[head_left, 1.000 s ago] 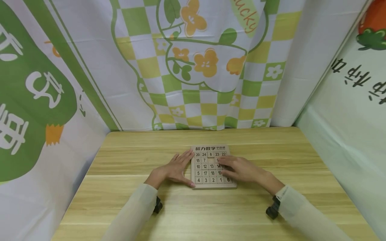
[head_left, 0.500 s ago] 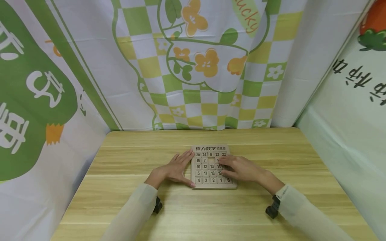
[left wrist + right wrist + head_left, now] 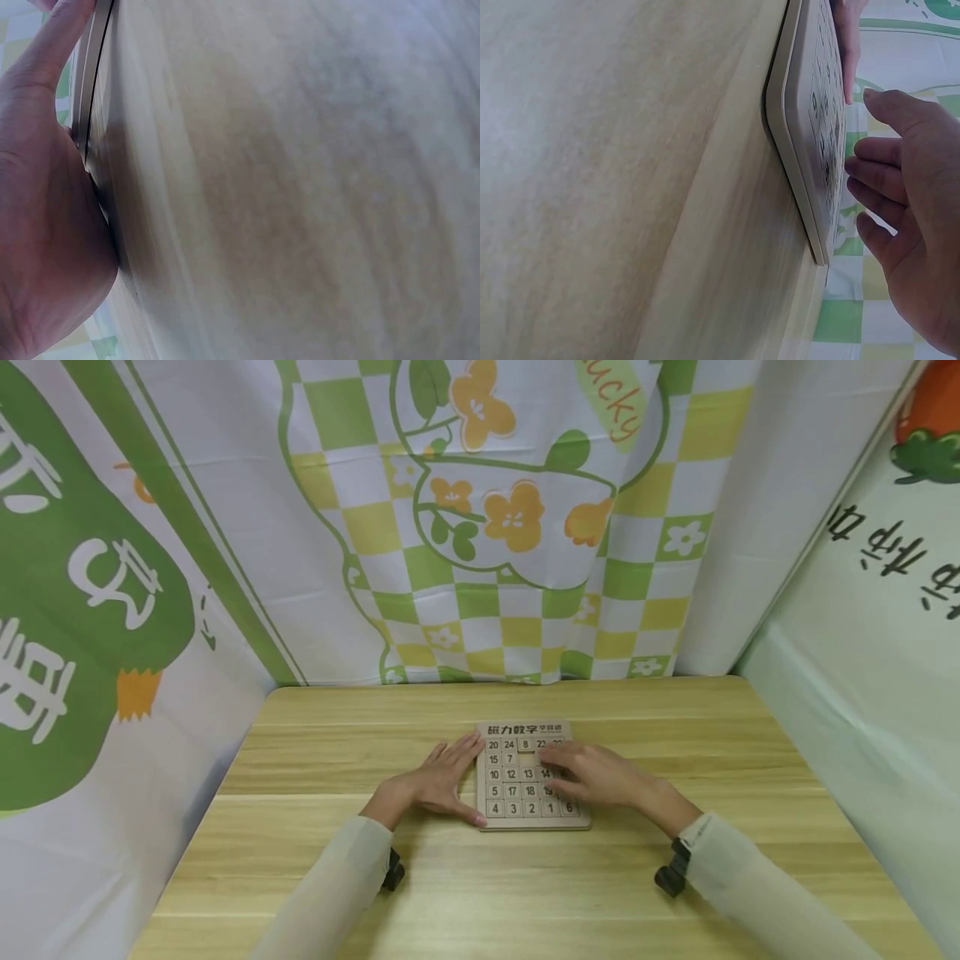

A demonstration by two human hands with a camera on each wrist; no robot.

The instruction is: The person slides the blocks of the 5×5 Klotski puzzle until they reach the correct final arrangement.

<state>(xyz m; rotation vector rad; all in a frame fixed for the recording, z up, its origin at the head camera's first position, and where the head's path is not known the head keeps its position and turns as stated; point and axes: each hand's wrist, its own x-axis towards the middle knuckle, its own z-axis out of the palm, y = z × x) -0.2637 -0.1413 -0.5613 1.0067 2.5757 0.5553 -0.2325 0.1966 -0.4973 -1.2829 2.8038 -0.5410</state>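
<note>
A wooden sliding number puzzle (image 3: 534,825) lies flat on the table, its square tiles printed with black numbers. One slot (image 3: 527,760) below the 8 tile (image 3: 526,744) holds no tile. My left hand (image 3: 431,783) rests along the puzzle's left edge, fingers extended near the top corner and thumb at the bottom corner. My right hand (image 3: 603,774) reaches in from the right, fingers slightly bent, with the index fingertip right beside the slot. It covers several tiles at the right. In the right wrist view, the right fingers (image 3: 881,180) are close over the puzzle face.
The wood-grain table (image 3: 360,718) extends around the puzzle on all sides. Behind it hangs a green, yellow and white checked curtain (image 3: 517,631). Printed white cloths hang at left and right. A black wrist camera (image 3: 670,878) sits beneath the right sleeve.
My right hand has shifted slightly left and away from me, and its fingers now cover the 9 tile and more of the 22. The left hand stays in place.
</note>
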